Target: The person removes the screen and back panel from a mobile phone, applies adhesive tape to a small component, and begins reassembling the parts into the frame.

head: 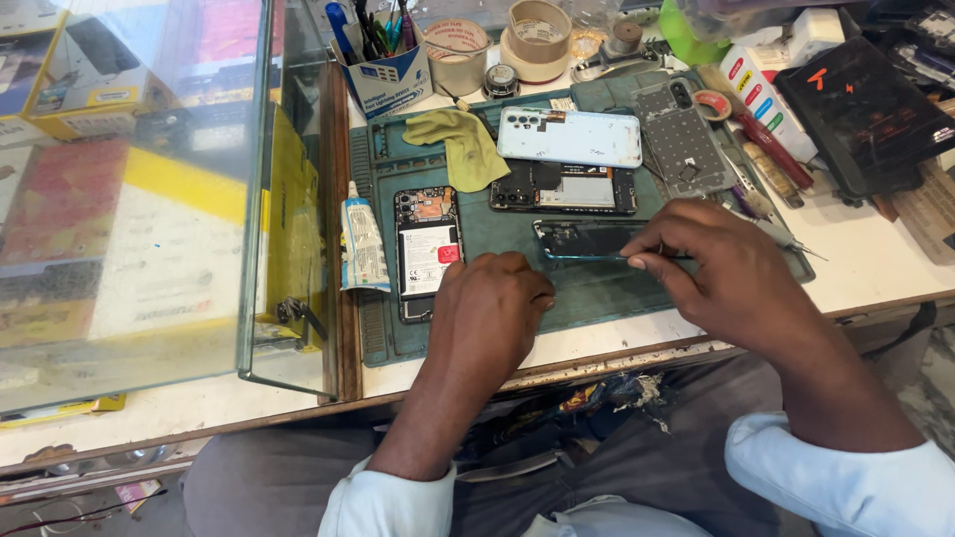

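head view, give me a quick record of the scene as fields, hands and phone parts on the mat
surface: green repair mat on a white bench
left hand: left hand closed, resting on the mat beside the dark phone
right hand: right hand pinches a thin tool against the dark phone's edge
opened phones: one with battery showing; one behind
back cover: pale blue back cover
other: yellow-green cloth; glue tube; tape rolls; glass case at left
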{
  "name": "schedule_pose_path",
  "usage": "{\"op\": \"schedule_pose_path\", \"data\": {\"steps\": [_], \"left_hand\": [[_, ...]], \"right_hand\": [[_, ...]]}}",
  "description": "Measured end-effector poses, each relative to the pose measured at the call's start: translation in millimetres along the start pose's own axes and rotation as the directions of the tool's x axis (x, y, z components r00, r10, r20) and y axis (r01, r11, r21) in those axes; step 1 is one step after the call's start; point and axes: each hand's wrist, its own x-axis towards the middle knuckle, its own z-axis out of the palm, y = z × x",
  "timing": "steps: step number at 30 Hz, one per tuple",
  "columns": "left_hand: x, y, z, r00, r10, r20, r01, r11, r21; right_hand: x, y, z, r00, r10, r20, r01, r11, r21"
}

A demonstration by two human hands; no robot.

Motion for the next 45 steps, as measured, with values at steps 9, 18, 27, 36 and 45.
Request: {"op": "schedule_pose_path", "data": {"steps": [9, 18, 27, 36, 45], "left_hand": [[1.6, 6.6, -4.4, 0.997, 0.069, -0.037, -0.069, 0.997, 0.018], [0.5, -1.6, -47.6, 0.992, -0.112, -0.050, 0.094, 0.955, -0.282], [-1.0, 0.7, -38.3, 0.985, -0.119, -0.121, 0.073, 0.941, -0.330], [1.0, 8.2, -24.6, 0.988, -0.104, -0.118, 0.062, 0.946, -0.319], [0.5, 6.8, -21.6, 0.992, -0.097, -0.081, 0.068, 0.949, -0.307]], "right_hand": [[-0.4, -0.2, 2.5, 1.000, -0.015, -0.026, 0.014, 1.000, -0.014], [-11.9, -16.0, 21.3, 0.982, -0.181, -0.047, 0.177, 0.981, -0.078], [-16.8, -13.6, 27.1, 0.957, -0.250, -0.149, 0.230, 0.963, -0.142], [-24.4, -11.0, 33.1, 0.974, -0.226, -0.013, 0.224, 0.970, -0.091], [-24.2, -7.0, 33.4, 0.983, -0.175, 0.062, 0.174, 0.985, 0.012]]}}
